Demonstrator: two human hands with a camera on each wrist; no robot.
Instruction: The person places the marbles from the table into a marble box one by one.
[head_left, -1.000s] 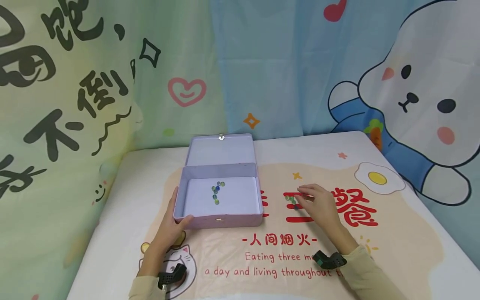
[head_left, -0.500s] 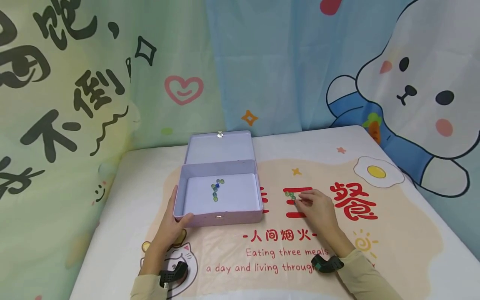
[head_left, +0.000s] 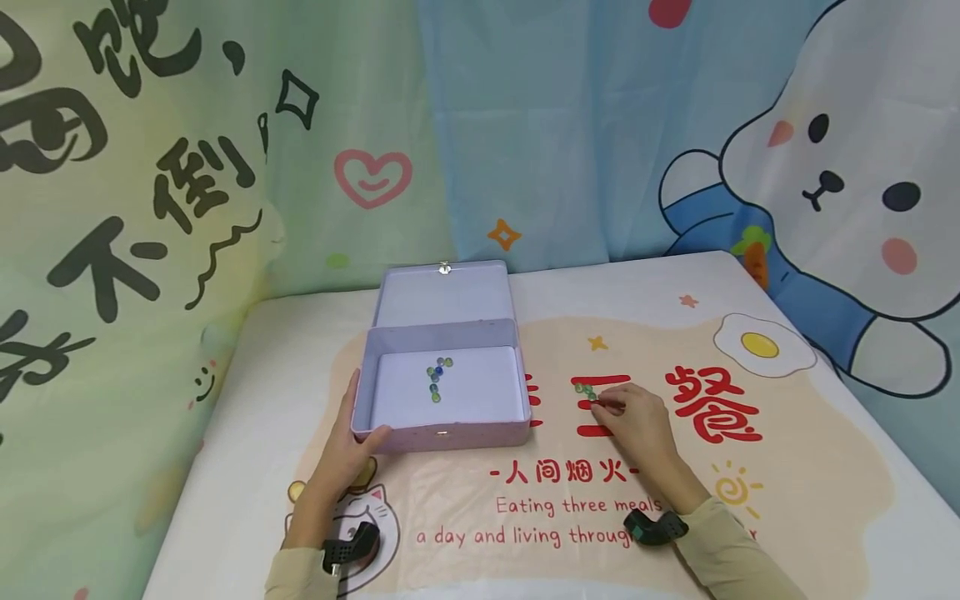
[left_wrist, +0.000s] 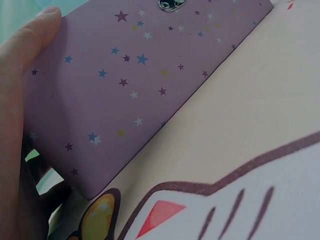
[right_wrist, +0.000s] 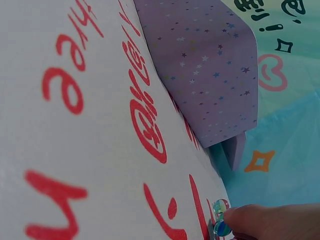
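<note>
A lilac hinged tin box [head_left: 480, 437], printed with small stars, stands on the table with its lid back. My left hand [head_left: 341, 458] grips its near left corner, thumb at the front rim and fingers along the left side. Several glass marbles [head_left: 435, 377], green and blue, lie in a crooked line on its floor. To the right of the box, a few green marbles [head_left: 583, 389] rest on the cloth. My right hand [head_left: 639, 425] pinches among them with thumb and forefinger together; in the right wrist view a blue marble [right_wrist: 222, 228] shows at the fingertip, partly covered.
The raised lid [head_left: 442, 298] leans back at the far side of the box. A printed tablecloth [head_left: 562, 533] covers the table, and a patterned curtain [head_left: 525, 125] hangs right behind it. Each wrist carries a black camera band [head_left: 654, 527].
My right thumb and fingers, spread apart over the marbles a second ago, have lowered and come together beside them. My left hand and the box stay put; the head view shifts slightly.
</note>
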